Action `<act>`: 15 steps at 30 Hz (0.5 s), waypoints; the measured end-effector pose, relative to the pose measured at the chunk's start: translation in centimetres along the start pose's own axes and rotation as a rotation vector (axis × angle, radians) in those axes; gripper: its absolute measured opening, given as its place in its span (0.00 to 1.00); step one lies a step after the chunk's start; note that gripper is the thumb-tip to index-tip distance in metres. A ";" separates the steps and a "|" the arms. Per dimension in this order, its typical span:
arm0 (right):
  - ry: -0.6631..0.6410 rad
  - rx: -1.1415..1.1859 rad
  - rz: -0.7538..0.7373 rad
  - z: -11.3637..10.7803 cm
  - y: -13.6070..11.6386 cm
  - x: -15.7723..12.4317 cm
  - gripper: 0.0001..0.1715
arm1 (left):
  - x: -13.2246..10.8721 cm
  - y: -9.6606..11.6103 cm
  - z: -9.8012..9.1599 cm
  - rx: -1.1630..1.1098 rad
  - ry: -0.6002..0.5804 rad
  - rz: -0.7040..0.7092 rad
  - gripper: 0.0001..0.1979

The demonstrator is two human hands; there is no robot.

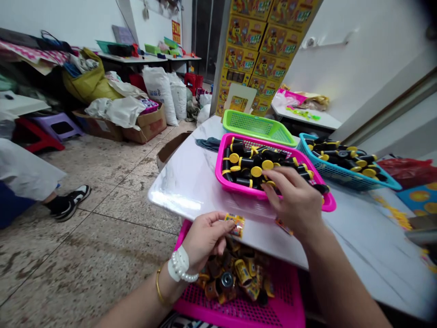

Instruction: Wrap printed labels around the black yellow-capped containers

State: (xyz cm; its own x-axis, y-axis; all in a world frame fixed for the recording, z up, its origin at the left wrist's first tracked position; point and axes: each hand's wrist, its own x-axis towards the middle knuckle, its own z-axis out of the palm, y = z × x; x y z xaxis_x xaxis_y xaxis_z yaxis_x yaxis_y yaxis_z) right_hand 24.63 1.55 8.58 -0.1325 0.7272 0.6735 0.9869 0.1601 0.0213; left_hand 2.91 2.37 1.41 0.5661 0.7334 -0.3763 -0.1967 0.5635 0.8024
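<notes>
Pinched between the thumb and fingers of my left hand (213,231) is a small printed yellow plastic sleeve (236,225), held over the table's front edge. My right hand (296,197) reaches into the pink basket (223,180), heaped with small black bottles (247,162) with yellow caps. Its thumb and fingers close around one yellow-capped bottle (271,184), partly hidden by the hand. Another printed sleeve (284,227) lies on the table below my right hand. Under the table edge, a second pink basket (287,314) holds bottles in yellow printed wrapping (242,272).
Behind the basket sits a green basket (259,127); a blue basket (344,173) of black bottles stands right. A dark cloth (208,144) lies on the white table (184,182). Stacked yellow cartons (262,50) rise behind. Another person's shoe (73,200) shows at left.
</notes>
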 end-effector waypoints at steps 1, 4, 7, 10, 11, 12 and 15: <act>-0.109 -0.110 -0.058 0.4 0.7 1.3 0.15 | -0.2 0.2 0.0 -0.026 -0.013 -0.008 0.17; -0.358 -0.288 -0.167 1.8 2.1 3.9 0.11 | -0.5 0.8 0.2 -0.109 -0.029 -0.033 0.14; -0.353 -0.327 -0.216 2.6 2.9 4.4 0.16 | -0.5 1.0 0.1 -0.212 -0.028 -0.069 0.10; -0.385 -0.233 -0.311 2.9 4.0 4.2 0.21 | -0.2 1.0 -0.1 -0.304 -0.029 -0.113 0.06; -0.412 -0.185 -0.341 3.0 4.4 4.2 0.21 | 0.0 1.0 -0.2 -0.334 -0.032 -0.124 0.04; -0.439 -0.139 -0.362 3.1 4.8 4.3 0.20 | 0.1 1.0 -0.2 -0.363 -0.038 -0.131 0.03; -0.525 -0.057 -0.386 3.4 6.1 4.8 0.18 | 0.6 1.1 -0.3 -0.427 -0.063 -0.151 0.03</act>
State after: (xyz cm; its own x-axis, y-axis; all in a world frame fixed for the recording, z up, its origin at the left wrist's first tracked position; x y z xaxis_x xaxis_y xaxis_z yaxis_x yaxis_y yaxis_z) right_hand 29.74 8.36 9.42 -0.4912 0.8563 0.1594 0.8610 0.4496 0.2378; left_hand 2.82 3.54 1.99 0.6590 0.6135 -0.4350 -0.4128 0.7786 0.4727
